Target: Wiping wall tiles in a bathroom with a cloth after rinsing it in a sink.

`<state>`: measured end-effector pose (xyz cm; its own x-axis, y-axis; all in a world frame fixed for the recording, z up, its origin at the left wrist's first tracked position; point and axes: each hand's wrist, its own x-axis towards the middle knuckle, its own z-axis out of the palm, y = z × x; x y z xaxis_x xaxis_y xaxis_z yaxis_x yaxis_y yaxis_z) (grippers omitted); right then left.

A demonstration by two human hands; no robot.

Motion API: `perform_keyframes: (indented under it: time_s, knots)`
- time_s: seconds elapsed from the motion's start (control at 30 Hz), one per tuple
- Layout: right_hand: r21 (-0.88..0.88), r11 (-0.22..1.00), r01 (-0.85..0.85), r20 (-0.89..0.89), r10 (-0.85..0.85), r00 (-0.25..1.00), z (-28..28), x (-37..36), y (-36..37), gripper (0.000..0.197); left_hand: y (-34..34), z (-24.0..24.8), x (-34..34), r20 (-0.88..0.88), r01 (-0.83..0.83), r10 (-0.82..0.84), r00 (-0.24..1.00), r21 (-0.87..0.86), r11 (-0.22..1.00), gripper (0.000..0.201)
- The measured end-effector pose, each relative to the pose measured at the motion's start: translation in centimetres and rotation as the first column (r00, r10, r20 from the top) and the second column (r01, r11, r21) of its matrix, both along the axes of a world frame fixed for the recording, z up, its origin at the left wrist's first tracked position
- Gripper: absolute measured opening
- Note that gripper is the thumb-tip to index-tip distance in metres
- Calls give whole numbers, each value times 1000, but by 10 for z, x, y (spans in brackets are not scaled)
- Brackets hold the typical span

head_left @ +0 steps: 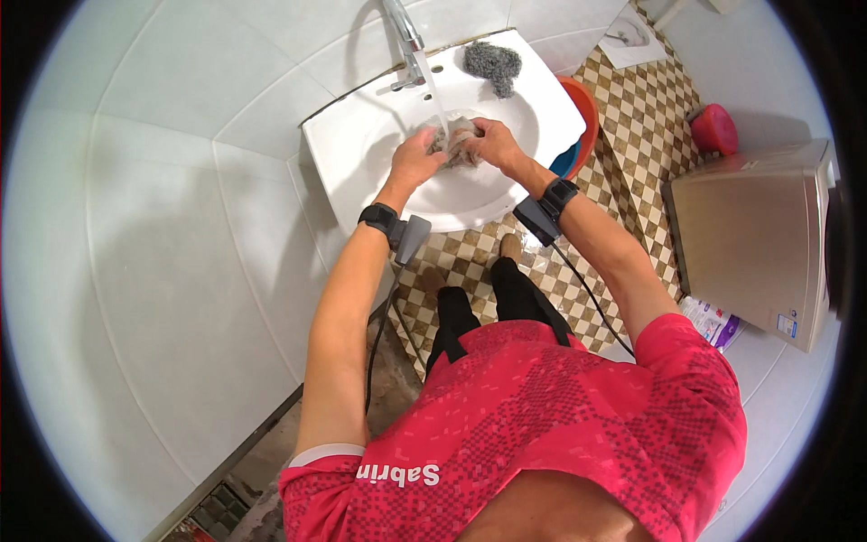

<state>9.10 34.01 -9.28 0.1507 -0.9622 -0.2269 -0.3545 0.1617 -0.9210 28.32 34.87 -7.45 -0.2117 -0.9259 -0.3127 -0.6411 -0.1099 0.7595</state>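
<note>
Water runs from a chrome tap [404,29] into a white washbasin [352,149]. Under the stream is a wet, crumpled grey-beige cloth [454,154], held between both hands. My left hand [416,161] grips its left side with curled fingers. On the other side, my right hand [496,145] has fingers and thumb closed round a bunched part of it. The cloth's underside and some fingertips are hidden. At the basin's back right corner lies a dark grey, fuzzy crumpled cloth [493,66], touched by neither hand.
An orange basin [585,108] with something blue in it stands right of the washbasin. Farther right are a red bucket [714,129], a grey-beige boxy appliance [750,239] and a white-purple package [709,322]. A squat toilet [628,36] lies beyond; tiled wall [199,271] borders the left.
</note>
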Motion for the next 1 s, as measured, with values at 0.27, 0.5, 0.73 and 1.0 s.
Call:
perform_keyframes:
  time_s: [0.27, 0.5, 0.73, 1.0]
  knots:
    - [-247, 930, -274, -235, 217, 948, 127, 0, -6, 34, -10, 87, -14, -136, 26, -93, 986, -433, 901, 45]
    - [-315, 880, -356, -80, 349, 934, 107, -18, -32, 36, -26, 98, 1, 107, -23, 67, 992, -365, 931, 30]
    - [-314, 934, -168, -275, 79, 958, -9, 5, -34, 20, -23, -15, -1, 35, -88, 94, 995, -137, 987, 42]
    - [415, 906, -83, 217, -10, 976, -13, 23, 10, 30, -22, 1, 23, -508, -230, 519, 687, 526, 819, 31]
